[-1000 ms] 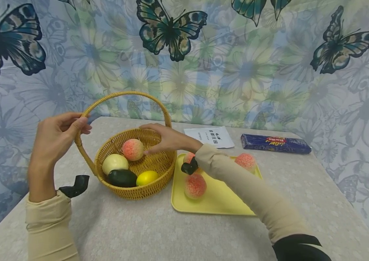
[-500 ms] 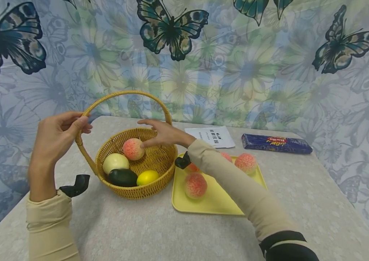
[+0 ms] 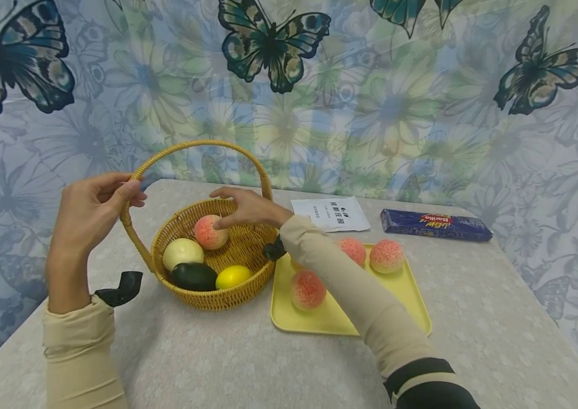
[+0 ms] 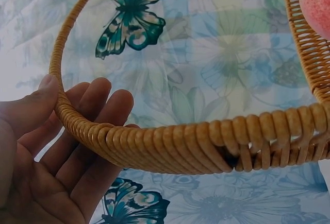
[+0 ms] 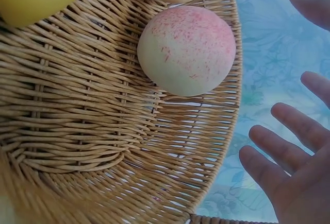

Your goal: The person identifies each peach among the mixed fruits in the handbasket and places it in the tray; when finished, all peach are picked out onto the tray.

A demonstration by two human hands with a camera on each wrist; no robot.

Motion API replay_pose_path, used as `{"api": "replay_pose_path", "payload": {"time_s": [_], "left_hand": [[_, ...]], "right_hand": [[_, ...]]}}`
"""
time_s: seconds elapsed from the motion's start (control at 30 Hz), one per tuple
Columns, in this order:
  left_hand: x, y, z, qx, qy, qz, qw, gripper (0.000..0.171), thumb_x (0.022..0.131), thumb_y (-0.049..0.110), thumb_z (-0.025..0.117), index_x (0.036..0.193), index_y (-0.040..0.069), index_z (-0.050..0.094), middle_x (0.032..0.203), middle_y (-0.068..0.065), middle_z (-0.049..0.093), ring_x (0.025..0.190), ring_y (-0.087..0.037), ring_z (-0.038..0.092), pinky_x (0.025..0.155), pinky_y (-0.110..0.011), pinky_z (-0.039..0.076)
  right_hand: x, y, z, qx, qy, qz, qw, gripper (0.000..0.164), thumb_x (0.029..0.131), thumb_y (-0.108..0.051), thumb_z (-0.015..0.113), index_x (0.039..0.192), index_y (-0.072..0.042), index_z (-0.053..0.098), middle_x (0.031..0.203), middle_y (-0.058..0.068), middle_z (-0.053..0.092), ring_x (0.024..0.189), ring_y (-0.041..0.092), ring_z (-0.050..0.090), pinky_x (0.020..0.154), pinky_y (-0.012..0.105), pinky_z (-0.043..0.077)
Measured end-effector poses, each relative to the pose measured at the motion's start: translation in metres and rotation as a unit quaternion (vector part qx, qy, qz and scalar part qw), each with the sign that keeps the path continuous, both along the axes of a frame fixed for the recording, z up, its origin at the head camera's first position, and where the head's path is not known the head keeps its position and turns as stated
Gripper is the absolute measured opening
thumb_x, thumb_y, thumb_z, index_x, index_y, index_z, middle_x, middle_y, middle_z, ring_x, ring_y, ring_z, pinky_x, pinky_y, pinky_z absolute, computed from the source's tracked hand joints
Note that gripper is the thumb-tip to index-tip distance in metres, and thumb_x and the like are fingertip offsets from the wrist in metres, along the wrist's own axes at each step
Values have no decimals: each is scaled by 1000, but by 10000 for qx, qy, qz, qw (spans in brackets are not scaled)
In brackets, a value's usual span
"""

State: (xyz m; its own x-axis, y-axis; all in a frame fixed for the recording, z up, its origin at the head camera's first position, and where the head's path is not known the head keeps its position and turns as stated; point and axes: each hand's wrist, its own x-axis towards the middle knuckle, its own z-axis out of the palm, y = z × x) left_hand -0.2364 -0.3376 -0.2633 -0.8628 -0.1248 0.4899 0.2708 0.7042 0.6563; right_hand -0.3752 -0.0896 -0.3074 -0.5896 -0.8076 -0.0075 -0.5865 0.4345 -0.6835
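Observation:
My left hand grips the left side of the wicker basket's arched handle, thumb on one side and fingers on the other. Inside the basket lie a peach, a pale round fruit, a dark green oval fruit or vegetable and a lemon. My right hand hovers over the basket's back part; its thumb overlaps the peach in the head view. In the right wrist view, the fingers are spread and apart from the peach.
Right of the basket is a yellow tray with several peaches, partly covered by my right sleeve. Behind it lie a white printed sheet and a blue Barilla box. A butterfly-patterned cloth hangs behind the table.
My right hand has risen off the peach and shifted slightly left, its fingers spread. The right forearm has swung left, uncovering more of the tray. My left hand keeps its grip on the handle.

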Motion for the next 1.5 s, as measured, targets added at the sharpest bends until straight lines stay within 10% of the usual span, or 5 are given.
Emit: {"api": "replay_pose_path", "payload": {"time_s": [1.5], "left_hand": [[-1, 1, 2, 71, -7, 18, 10000, 37, 95, 32, 60, 116, 2, 67, 76, 17, 68, 69, 8, 62, 63, -8, 46]], "right_hand": [[-1, -32, -32, 569, 234, 27, 9981, 73, 87, -22, 71, 149, -14, 33, 153, 5, 33, 133, 25, 41, 101, 36, 41]]}}
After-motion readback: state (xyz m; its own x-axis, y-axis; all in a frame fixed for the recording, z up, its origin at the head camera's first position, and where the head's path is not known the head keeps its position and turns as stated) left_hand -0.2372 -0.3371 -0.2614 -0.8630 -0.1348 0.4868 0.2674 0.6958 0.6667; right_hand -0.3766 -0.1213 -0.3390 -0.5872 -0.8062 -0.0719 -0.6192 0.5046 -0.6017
